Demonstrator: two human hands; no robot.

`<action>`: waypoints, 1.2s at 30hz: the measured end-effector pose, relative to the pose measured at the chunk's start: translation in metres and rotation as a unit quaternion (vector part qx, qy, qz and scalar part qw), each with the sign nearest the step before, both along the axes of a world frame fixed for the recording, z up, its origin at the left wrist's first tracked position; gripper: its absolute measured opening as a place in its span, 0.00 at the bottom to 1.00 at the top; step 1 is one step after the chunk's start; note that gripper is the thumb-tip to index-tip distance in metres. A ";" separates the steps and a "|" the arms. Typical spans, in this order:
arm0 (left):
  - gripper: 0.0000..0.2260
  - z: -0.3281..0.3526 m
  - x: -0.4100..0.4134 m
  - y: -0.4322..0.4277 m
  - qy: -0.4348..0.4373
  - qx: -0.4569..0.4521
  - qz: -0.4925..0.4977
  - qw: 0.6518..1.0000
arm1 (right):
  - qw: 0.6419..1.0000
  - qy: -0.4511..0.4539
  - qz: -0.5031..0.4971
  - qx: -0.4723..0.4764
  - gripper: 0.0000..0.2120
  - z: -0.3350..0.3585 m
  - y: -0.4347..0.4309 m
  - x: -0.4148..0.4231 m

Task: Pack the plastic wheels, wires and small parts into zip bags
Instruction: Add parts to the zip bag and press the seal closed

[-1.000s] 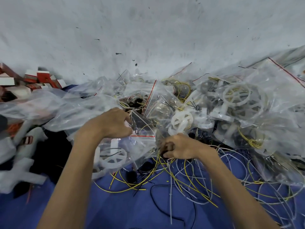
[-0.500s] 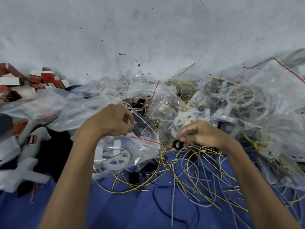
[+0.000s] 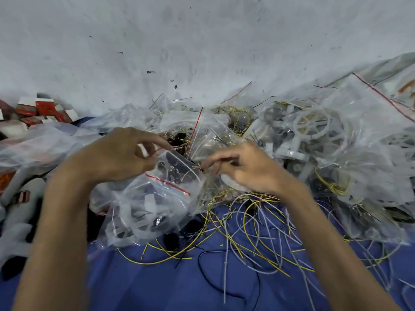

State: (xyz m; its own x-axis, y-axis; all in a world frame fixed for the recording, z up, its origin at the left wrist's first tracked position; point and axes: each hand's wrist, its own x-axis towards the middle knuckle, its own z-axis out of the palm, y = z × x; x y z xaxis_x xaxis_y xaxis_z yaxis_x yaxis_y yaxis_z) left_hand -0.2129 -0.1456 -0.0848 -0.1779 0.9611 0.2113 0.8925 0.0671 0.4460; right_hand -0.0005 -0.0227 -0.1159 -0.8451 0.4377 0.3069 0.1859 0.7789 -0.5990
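My left hand pinches the red-striped mouth of a clear zip bag and holds it up open. A white plastic wheel and small parts show through the bag. My right hand is at the bag's mouth, its blurred fingers stretched out towards the opening. I see no part in its fingertips. Loose yellow, white and black wires lie tangled on the blue cloth below both hands.
Filled zip bags with white wheels are heaped at the right and behind my hands. Red-and-white small boxes sit at the far left, white plastic pieces below them. A grey wall stands behind.
My right hand lifted a small black part out of the wires and moved left to the bag's mouth. My left hand raised the bag's mouth and spread it wider.
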 end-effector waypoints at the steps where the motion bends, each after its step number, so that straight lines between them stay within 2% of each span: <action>1: 0.16 0.001 -0.005 -0.002 -0.008 0.008 0.005 1.000 | 0.998 0.043 -0.036 -0.012 0.12 0.003 0.010 0.010; 3: 0.19 0.002 -0.013 -0.005 -0.007 0.019 0.018 1.000 | 0.990 0.090 -0.105 -0.037 0.12 0.007 0.034 0.034; 4: 0.20 0.002 -0.016 -0.006 -0.007 0.023 0.023 0.999 | 0.988 0.075 -0.126 -0.037 0.12 0.007 0.046 0.047; 6: 0.23 0.000 -0.021 -0.006 -0.011 0.033 0.030 0.999 | 0.985 -0.057 -0.164 -0.011 0.11 -0.002 0.066 0.069; 9: 0.24 -0.005 -0.027 -0.004 0.001 0.036 0.030 0.999 | 0.933 -0.302 -0.166 0.099 0.14 -0.046 0.073 0.081; 11: 0.24 -0.007 -0.028 -0.001 0.004 0.040 0.031 0.999 | 0.907 -0.349 -0.177 0.157 0.17 -0.085 0.057 0.080; 14: 0.25 -0.009 -0.028 0.002 0.014 0.049 0.025 0.998 | 0.913 -0.281 -0.179 0.237 0.13 -0.122 0.021 0.073; 17: 0.26 -0.013 -0.031 0.005 0.016 0.047 0.041 0.998 | 0.930 -0.157 -0.133 0.304 0.12 -0.124 0.001 0.073; 19: 0.25 -0.015 -0.034 0.006 0.011 0.049 0.048 0.998 | 0.950 -0.149 -0.119 0.247 0.17 -0.118 -0.002 0.083; 21: 0.26 -0.017 -0.036 0.007 -0.005 0.046 0.043 0.998 | 0.956 -0.105 -0.216 0.169 0.17 -0.115 0.003 0.094; 22: 0.27 -0.017 -0.036 0.007 -0.007 0.045 0.040 0.998 | 0.939 -0.081 -0.291 0.165 0.15 -0.115 0.008 0.101; 23: 0.28 -0.017 -0.037 0.007 -0.004 0.045 0.036 0.998 | 0.911 -0.093 -0.364 0.171 0.15 -0.114 0.015 0.108; 24: 0.29 -0.018 -0.036 0.006 0.000 0.046 0.032 0.998 | 0.880 -0.143 -0.418 0.175 0.16 -0.116 0.023 0.115; 25: 0.29 -0.017 -0.036 0.006 0.001 0.048 0.029 0.998 | 0.853 -0.207 -0.450 0.165 0.19 -0.121 0.030 0.122; 27: 0.28 -0.016 -0.033 0.005 0.000 0.049 0.030 0.998 | 0.835 -0.256 -0.469 0.133 0.23 -0.131 0.043 0.135; 30: 0.28 -0.012 -0.026 0.007 0.006 0.052 0.029 0.998 | 0.863 -0.179 -0.467 0.072 0.17 -0.120 0.068 0.151; 32: 0.28 -0.011 -0.022 0.007 0.007 0.048 0.029 0.998 | 0.879 -0.183 -0.440 0.018 0.15 -0.099 0.090 0.150; 34: 0.29 -0.010 -0.020 0.008 0.006 0.046 0.032 0.998 | 0.889 -0.184 -0.420 0.007 0.14 -0.079 0.109 0.140; 36: 0.31 -0.011 -0.021 0.008 0.002 0.050 0.027 0.998 | 0.904 -0.128 -0.407 -0.023 0.13 -0.067 0.126 0.126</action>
